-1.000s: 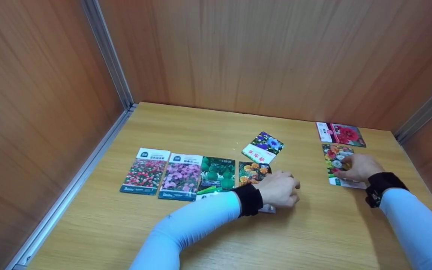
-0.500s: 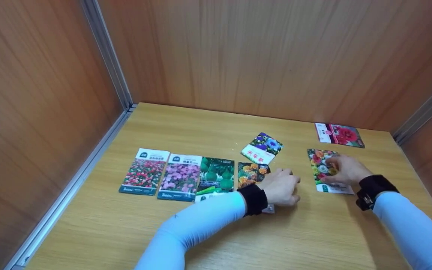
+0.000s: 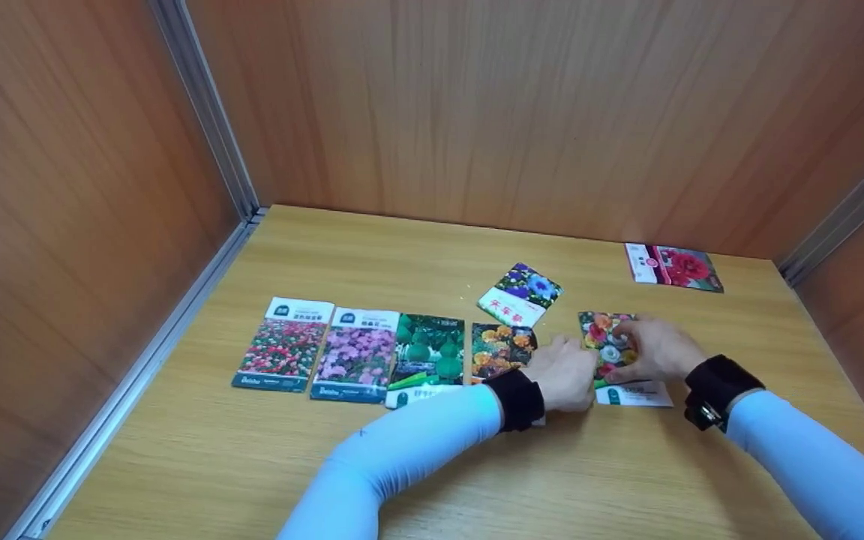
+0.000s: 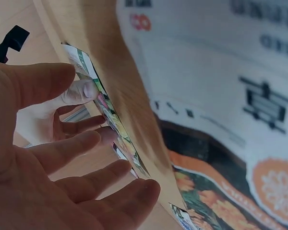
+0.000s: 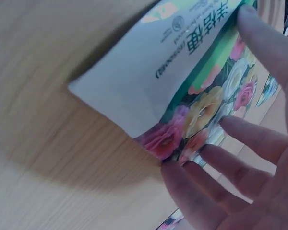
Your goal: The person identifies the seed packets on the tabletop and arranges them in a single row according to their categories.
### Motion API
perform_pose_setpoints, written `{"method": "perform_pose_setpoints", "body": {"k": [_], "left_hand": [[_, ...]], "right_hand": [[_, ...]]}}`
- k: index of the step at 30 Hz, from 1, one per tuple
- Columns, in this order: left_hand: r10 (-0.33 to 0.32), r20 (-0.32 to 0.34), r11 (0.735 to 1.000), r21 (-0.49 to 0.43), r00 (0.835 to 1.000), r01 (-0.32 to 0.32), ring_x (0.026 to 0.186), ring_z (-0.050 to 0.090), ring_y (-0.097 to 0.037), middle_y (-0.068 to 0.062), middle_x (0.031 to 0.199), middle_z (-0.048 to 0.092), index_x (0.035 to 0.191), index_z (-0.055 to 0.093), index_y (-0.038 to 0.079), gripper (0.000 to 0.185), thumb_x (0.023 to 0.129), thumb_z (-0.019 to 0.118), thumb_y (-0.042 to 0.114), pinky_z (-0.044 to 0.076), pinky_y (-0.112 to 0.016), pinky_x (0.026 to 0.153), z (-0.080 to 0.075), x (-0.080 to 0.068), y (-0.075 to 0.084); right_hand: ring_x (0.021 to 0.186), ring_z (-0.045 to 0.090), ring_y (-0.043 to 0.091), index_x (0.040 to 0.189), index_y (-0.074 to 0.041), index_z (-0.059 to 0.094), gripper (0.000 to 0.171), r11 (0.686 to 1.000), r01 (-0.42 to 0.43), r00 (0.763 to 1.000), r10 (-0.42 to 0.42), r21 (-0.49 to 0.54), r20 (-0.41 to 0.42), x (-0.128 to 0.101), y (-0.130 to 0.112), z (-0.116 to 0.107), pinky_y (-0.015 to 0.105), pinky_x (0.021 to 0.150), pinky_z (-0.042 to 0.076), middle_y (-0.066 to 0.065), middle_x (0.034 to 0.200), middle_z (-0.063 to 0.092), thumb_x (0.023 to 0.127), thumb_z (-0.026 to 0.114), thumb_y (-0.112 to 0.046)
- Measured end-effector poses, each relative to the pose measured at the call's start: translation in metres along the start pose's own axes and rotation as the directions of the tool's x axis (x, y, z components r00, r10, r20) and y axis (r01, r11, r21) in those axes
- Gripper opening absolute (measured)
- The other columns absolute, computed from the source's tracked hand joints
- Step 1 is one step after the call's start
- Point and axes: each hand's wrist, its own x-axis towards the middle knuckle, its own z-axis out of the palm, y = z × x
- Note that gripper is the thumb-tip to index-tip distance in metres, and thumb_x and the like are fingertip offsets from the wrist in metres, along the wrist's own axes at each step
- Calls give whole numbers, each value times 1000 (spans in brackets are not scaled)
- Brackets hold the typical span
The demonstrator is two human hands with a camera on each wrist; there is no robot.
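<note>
My right hand [image 3: 646, 349] lies with straight fingers on a seed packet of mixed roses [image 3: 598, 334] and presses it flat to the table, thumb at its edge. In the right wrist view the fingers [image 5: 230, 177] lie across that packet [image 5: 182, 72]. My left hand [image 3: 571, 367] rests relaxed on the lower part of an orange marigold packet [image 3: 499, 346], just left of the rose packet. In the left wrist view the left hand's loose fingers [image 4: 81, 187] hover over the marigold packet [image 4: 221, 201], with the rose packet's edge [image 4: 113, 124] close by.
A row lies left of the marigold packet: a red-flower packet [image 3: 286, 343], a pink-flower one [image 3: 361, 354] and a green one [image 3: 428, 351]. A blue-flower packet [image 3: 523, 294] sits behind, tilted. A red-bloom packet [image 3: 673, 266] lies at the back right. Wooden walls enclose the table [image 3: 402, 247].
My right hand has slid the rose packet leftward across the table, until it lies beside my left hand. The left hand has stayed on the marigold packet.
</note>
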Motion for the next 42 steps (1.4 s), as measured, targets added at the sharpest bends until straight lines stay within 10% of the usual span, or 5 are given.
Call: {"method": "perform_pose_setpoints", "body": {"k": [8,20,32,42], "left_hand": [[23,-26,1000,-1,999,-23,121,65,-19,-1,143,69,131,74,23,49,92,90,48,64,-35,93,4,4,-1],[122,55,992,-43,991,-119,153,58,-20,-5,163,63,156,62,15,80,91,93,51,50,-29,126,5,1,-8],[183,109,983,-54,977,-178,152,59,-18,-5,159,65,122,79,17,57,90,91,62,28,-36,142,4,-7,-15],[183,95,981,-89,979,-174,107,66,-9,-1,131,76,116,81,16,39,92,94,44,59,-21,93,1,-10,-19]], "right_hand": [[117,66,42,151,-2,68,85,998,32,999,-33,-61,-13,-6,-29,9,70,111,56,30,145,65,87,97,-50],[99,67,28,138,-3,76,68,987,118,990,-126,-111,-68,-17,-55,21,59,99,62,18,120,72,84,101,-36],[116,73,40,136,-5,77,60,990,71,994,-81,-124,-79,-24,-72,31,64,105,61,22,129,73,87,98,-34],[120,72,41,142,-6,74,69,989,80,993,-90,-125,-77,-26,-74,34,64,107,61,23,136,70,87,98,-40]]}}
